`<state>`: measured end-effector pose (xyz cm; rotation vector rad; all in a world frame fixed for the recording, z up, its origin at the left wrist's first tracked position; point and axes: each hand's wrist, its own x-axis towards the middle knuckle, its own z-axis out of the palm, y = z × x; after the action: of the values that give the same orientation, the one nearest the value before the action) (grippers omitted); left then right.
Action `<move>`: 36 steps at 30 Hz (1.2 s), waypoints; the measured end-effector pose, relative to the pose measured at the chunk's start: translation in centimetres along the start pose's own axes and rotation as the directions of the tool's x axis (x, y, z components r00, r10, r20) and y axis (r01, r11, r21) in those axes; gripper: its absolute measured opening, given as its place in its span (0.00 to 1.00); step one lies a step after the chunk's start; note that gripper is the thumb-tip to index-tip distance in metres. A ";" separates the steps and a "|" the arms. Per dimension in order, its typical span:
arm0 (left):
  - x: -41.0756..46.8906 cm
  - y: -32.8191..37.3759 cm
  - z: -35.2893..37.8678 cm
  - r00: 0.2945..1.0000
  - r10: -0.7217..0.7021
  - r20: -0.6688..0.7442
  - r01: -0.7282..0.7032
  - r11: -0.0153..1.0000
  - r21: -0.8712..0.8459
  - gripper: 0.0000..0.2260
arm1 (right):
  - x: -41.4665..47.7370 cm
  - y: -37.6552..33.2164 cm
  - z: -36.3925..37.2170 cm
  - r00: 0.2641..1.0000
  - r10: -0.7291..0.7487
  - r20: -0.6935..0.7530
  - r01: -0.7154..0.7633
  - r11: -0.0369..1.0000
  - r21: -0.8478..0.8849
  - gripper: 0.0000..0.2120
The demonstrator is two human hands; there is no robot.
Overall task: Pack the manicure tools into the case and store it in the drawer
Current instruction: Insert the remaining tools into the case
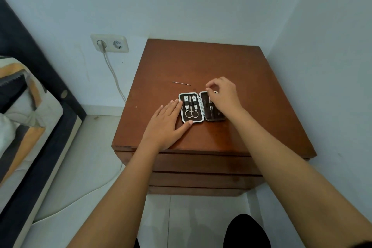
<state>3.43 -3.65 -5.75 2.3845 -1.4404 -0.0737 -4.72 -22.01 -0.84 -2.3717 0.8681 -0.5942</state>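
A small manicure case (201, 94) lies open flat on the brown wooden nightstand (241, 78). Its left half holds two clippers and scissors (191, 113) in straps. My left hand (165, 125) rests flat on the table, fingers apart, touching the case's left edge. My right hand (223, 94) hovers over the right half, fingertips pinched on a thin metal tool (211, 104) at the case's top; the hand hides most of that half. A thin metal pick (181, 83) lies loose on the table just beyond the case.
Closed drawer fronts (201, 164) face me below the tabletop. White walls stand behind and right of the nightstand. A wall socket (109, 43) with a cable (114, 78) and a bed (24, 119) lie to the left. My dark knee (247, 231) shows below.
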 end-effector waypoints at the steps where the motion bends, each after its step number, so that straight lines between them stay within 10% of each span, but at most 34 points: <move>1: 0.0 0.0 0.1 1.000 0.001 -0.003 -0.001 1.000 0.003 0.34 | 1.1 -0.4 0.7 0.999 -0.014 0.037 0.014 1.000 0.004 0.06; 17: -0.1 0.2 -0.2 0.999 0.004 -0.050 -0.005 1.000 -0.021 0.31 | 5.7 -2.5 6.4 0.978 0.101 0.181 -0.076 0.987 -0.139 0.11; 25: -0.2 0.5 -0.4 1.000 -0.003 -0.021 0.003 1.000 -0.029 0.31 | 1.4 -1.5 2.5 0.996 0.063 -0.059 -0.047 0.969 0.244 0.04; 36: -0.2 0.5 -0.4 1.000 -0.002 0.013 0.002 1.000 -0.004 0.32 | -7.8 1.9 -1.7 0.988 0.017 -0.156 -0.009 0.999 0.053 0.07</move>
<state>2.99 -3.55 -5.28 2.3867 -1.4426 -0.0921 -11.99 -18.46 -2.40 -2.2944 0.9231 -0.7972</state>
